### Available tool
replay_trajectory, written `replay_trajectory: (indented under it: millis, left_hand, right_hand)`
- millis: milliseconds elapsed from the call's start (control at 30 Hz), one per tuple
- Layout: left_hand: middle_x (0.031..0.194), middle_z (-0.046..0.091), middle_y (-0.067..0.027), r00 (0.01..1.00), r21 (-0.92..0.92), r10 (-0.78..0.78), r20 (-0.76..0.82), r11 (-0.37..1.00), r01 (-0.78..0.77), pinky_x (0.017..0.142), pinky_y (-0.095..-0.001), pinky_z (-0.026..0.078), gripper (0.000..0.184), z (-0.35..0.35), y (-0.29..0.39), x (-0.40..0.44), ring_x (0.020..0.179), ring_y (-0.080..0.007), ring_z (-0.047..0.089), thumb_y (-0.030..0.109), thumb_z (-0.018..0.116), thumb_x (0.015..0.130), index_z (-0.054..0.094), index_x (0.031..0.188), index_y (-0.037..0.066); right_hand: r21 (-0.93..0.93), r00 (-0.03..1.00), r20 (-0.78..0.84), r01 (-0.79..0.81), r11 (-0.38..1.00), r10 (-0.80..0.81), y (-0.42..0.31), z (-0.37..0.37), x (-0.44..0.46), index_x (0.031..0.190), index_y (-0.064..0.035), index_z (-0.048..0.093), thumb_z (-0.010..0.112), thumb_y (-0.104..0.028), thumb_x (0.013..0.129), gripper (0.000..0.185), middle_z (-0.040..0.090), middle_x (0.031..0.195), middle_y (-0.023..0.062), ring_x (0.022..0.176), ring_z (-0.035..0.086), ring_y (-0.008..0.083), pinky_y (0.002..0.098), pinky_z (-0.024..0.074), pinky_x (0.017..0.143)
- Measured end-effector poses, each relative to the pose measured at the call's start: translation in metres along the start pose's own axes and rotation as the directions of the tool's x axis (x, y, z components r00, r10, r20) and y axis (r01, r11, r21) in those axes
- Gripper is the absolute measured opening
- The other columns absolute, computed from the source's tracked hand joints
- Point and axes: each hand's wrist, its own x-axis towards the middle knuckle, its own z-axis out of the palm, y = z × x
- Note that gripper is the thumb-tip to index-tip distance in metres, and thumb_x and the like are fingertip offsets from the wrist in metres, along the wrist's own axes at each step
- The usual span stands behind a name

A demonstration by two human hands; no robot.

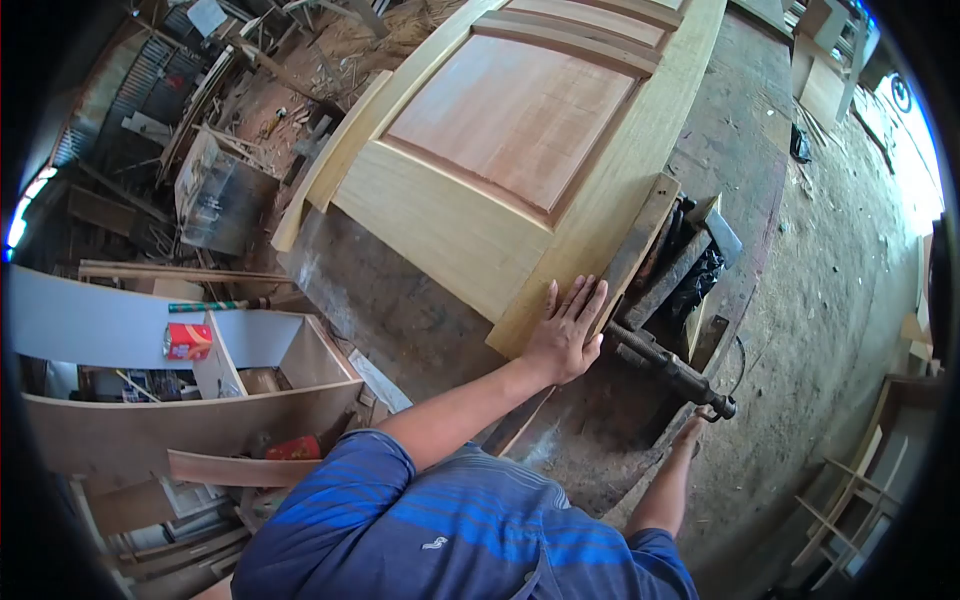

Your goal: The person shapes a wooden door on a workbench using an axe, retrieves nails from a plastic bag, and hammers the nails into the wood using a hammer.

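A panelled wooden door (pixel 455 215) lies flat on the workbench, its bottom rail towards me. My left hand (pixel 565 335) rests palm down on the near right corner of its frame, fingers stretched out. Along the door's right edge stands a wooden jaw board (pixel 640 235) of a bench vise. The vise's metal screw (pixel 675 370) runs out to the right towards me. At its outer end my right hand (pixel 692 428) is closed around the vise handle (pixel 712 414); most of its fingers are hidden.
Right of the jaw board are a hammer (pixel 722 235) and a black plastic bag (pixel 703 278). A wooden cabinet (pixel 190 415) with a red packet (pixel 188 341) stands on the left. Scrap wood (pixel 240 150) lies beyond it. Wooden frames (pixel 850 510) lean at the lower right.
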Motion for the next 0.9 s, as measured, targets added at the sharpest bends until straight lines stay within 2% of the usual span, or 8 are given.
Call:
replay_trajectory:
  millis: [200,300,400,533,633,667,700,900]
  left_hand:
    - [0.177,0.029,-0.027,0.999,0.01,0.007,-0.039,1.0,-0.007,0.135,-0.0646,0.006,0.09,0.003,-0.001,-0.003,0.167,-0.0419,0.024,0.033,0.058,0.103,0.013,0.176,0.002]
    - [0.177,0.029,-0.0268,0.998,0.025,-0.002,-0.06,1.0,0.003,0.135,-0.0643,0.007,0.09,0.004,-0.004,-0.002,0.167,-0.0408,0.024,0.033,0.058,0.103,0.015,0.175,0.002]
    - [0.178,0.029,-0.026,0.999,0.044,0.012,-0.048,0.999,-0.01,0.135,-0.0642,0.007,0.091,0.01,-0.001,-0.005,0.167,-0.0395,0.024,0.033,0.058,0.102,0.014,0.176,0.003]
    - [0.179,0.026,-0.0245,1.0,0.097,-0.006,-0.029,0.995,0.008,0.136,-0.0638,0.007,0.093,0.01,-0.001,-0.002,0.168,-0.0378,0.022,0.034,0.058,0.102,0.011,0.176,0.004]
    - [0.179,0.024,-0.0256,0.999,0.109,-0.03,-0.014,0.994,0.031,0.136,-0.0637,0.006,0.096,0.015,0.0,-0.002,0.168,-0.0394,0.02,0.035,0.06,0.101,0.008,0.176,0.004]
    - [0.179,0.024,-0.0262,0.999,0.121,-0.048,-0.012,0.991,0.05,0.136,-0.0638,0.006,0.097,0.013,0.003,-0.002,0.168,-0.0403,0.02,0.035,0.06,0.101,0.008,0.176,0.004]
    - [0.179,0.024,-0.0267,0.998,0.127,-0.066,-0.007,0.99,0.067,0.136,-0.064,0.006,0.097,0.011,0.007,-0.005,0.168,-0.0412,0.02,0.035,0.061,0.101,0.008,0.176,0.004]
    - [0.173,0.035,-0.0296,0.987,0.046,-0.069,-0.148,0.996,0.077,0.134,-0.0662,0.01,0.094,0.019,0.009,-0.009,0.165,-0.0433,0.027,0.035,0.066,0.099,0.019,0.176,0.007]
  right_hand:
    - [0.049,0.959,0.285,-0.003,0.999,-0.011,-0.009,-0.059,-0.085,0.086,-0.0177,0.06,0.049,-0.059,0.113,0.051,0.051,0.068,-0.0024,0.061,0.051,0.0139,0.0321,0.0428,0.058]
    - [-0.062,0.969,0.037,-0.24,0.969,0.242,-0.086,-0.071,-0.173,0.078,-0.0182,0.055,0.049,-0.064,0.113,0.058,0.046,0.058,-0.001,0.045,0.041,0.0131,0.0316,0.0311,0.043]
    - [-0.182,0.988,0.072,-0.118,0.976,0.133,-0.096,-0.087,-0.197,0.074,-0.0169,0.055,0.047,-0.066,0.113,0.063,0.048,0.058,-0.0004,0.046,0.043,0.0137,0.0324,0.0334,0.044]
    - [-0.016,0.958,0.235,0.172,0.985,-0.164,-0.104,-0.075,-0.197,0.072,-0.0115,0.055,0.05,-0.055,0.116,0.062,0.054,0.061,0.0014,0.05,0.045,0.0126,0.0317,0.0325,0.048]
    - [0.164,0.945,0.228,0.199,0.966,-0.233,-0.096,-0.068,-0.195,0.078,-0.0161,0.049,0.052,-0.054,0.115,0.053,0.042,0.059,-0.0024,0.046,0.037,0.0113,0.0318,0.0294,0.044]
    - [0.279,0.971,0.236,-0.041,0.959,-0.027,-0.096,-0.066,-0.199,0.076,-0.0192,0.045,0.054,-0.056,0.113,0.053,0.038,0.058,-0.0043,0.045,0.032,0.0106,0.0308,0.0242,0.042]
    - [0.269,0.96,0.278,-0.098,0.958,0.021,-0.095,-0.064,-0.202,0.076,-0.02,0.045,0.054,-0.058,0.113,0.053,0.038,0.058,-0.0047,0.044,0.032,0.0105,0.0304,0.0232,0.042]
    - [0.045,0.943,0.287,-0.19,0.981,0.17,-0.109,-0.07,-0.201,0.07,-0.023,0.04,0.054,-0.073,0.107,0.064,0.033,0.053,-0.0063,0.038,0.029,0.0106,0.0313,0.0176,0.039]
